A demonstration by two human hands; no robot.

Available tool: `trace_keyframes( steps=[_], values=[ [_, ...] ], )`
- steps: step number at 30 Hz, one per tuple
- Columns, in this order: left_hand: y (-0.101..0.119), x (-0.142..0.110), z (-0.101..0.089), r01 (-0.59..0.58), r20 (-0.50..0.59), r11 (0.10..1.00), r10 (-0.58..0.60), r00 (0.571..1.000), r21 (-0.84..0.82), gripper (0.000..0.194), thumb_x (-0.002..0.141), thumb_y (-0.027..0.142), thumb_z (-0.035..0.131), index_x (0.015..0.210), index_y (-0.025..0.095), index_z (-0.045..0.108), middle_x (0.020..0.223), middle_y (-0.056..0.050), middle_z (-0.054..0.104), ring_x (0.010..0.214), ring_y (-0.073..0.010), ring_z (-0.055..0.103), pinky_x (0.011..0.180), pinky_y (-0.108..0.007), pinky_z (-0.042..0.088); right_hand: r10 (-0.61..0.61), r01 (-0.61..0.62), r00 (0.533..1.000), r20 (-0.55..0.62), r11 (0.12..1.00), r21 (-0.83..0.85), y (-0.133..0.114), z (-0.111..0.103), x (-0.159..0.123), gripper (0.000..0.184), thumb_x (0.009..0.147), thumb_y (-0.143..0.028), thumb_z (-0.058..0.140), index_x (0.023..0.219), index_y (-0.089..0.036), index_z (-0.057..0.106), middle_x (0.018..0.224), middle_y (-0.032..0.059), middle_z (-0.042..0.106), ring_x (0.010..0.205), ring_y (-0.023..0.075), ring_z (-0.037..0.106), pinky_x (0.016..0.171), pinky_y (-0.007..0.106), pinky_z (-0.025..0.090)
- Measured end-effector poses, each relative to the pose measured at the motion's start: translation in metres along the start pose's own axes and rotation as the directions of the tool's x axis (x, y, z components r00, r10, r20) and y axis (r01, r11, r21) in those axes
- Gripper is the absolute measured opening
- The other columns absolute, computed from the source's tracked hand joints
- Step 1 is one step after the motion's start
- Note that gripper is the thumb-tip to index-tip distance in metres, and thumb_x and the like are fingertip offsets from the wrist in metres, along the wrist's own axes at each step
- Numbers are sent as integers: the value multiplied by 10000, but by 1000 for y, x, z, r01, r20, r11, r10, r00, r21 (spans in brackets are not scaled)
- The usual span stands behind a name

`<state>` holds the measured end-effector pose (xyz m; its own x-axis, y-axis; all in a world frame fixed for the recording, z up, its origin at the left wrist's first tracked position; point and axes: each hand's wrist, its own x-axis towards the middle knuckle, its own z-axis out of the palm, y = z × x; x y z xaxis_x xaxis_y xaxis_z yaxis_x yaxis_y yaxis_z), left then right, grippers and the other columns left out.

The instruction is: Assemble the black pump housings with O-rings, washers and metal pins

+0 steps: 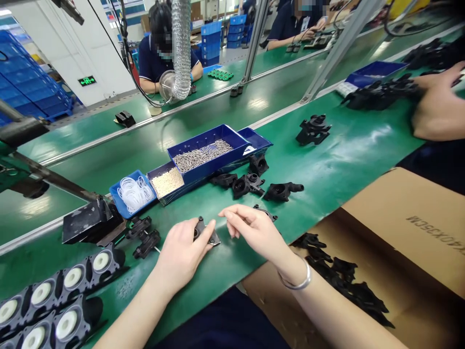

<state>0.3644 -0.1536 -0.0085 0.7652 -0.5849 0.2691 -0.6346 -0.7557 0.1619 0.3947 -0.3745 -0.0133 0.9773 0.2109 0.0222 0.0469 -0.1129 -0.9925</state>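
Note:
My left hand point(183, 247) is closed around a small black plastic housing point(199, 225) on the green bench, with a flat grey corner showing past the thumb. Most of that part is hidden under the fingers. Just to its right, my right hand point(250, 228) hovers with thumb and forefinger pinched together; whatever they may hold is too small to make out. Beyond the hands lie several loose black housings point(247, 184). One more black part point(265, 212) is partly hidden behind my right hand.
A blue bin of metal pins point(207, 154), a bin of cream pieces point(167, 181) and a blue tray of white rings point(134, 194) stand ahead. Rows of housings with white discs point(67, 324) fill the left. A cardboard box point(407, 232) sits right, near a co-worker's arm point(439, 106).

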Motion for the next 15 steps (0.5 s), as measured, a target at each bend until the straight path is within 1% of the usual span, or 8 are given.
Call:
trace_keyframes(
  steps=[2,4,6,8,10,12,13,15],
  values=[
    [1,4,-2,8,48,1000,-10,999,29,468,979,348,519,1434,241,530,1241,-202,610,1111,-350,622,901,-508,531,-3,3,1000,19,1000,-6,3,-1,-1,305,980,-435,536,946,-170,683,622,-15,608,560,127,555,569,253,454],
    [-3,8,-9,53,119,999,-53,992,-2,468,985,375,501,1429,230,526,1223,-182,610,1067,-326,645,871,-475,555,-5,6,999,35,1000,-20,1,-5,0,309,978,-438,535,937,-171,686,618,-14,609,556,127,557,558,249,454],
    [-15,13,-17,174,135,984,-169,976,-26,458,992,399,480,1398,196,543,1222,-164,593,1006,-282,668,846,-417,573,-34,34,999,3,997,-69,-7,-16,6,303,974,-427,537,915,-172,690,621,-11,614,551,125,557,549,244,450],
    [-33,16,-25,325,70,946,-325,943,12,437,997,405,459,1333,152,579,1216,-156,575,959,-254,676,826,-376,575,-117,100,987,-109,984,-150,-19,-36,21,285,966,-396,545,874,-170,692,640,-2,625,563,123,564,565,240,456],
    [-52,15,-30,409,15,904,-414,910,121,402,1001,379,440,1250,122,623,1163,-153,590,904,-251,676,811,-373,569,-239,168,932,-274,952,-257,-32,-64,47,259,955,-350,550,840,-164,689,654,7,633,577,125,574,595,240,471],
    [-66,12,-32,394,45,876,-421,906,279,355,990,332,449,1138,109,683,1091,-158,625,906,-286,669,832,-411,554,-325,154,859,-396,901,-405,-42,-96,84,245,958,-296,514,870,-149,689,679,20,651,588,128,595,622,237,486],
    [-70,10,-34,372,66,853,-422,904,365,328,975,308,469,1066,107,713,1077,-170,641,949,-322,662,866,-448,540,-335,101,847,-413,864,-493,-45,-110,105,256,967,-264,476,914,-134,690,714,34,673,602,129,613,633,233,492],
    [-73,11,-40,348,75,790,-442,894,504,291,926,298,537,965,96,742,1070,-204,664,1087,-418,612,941,-533,490,-266,-46,895,-359,744,-667,-46,-134,149,305,987,-208,399,1017,-106,685,842,76,725,690,134,668,687,223,505]
  ],
)
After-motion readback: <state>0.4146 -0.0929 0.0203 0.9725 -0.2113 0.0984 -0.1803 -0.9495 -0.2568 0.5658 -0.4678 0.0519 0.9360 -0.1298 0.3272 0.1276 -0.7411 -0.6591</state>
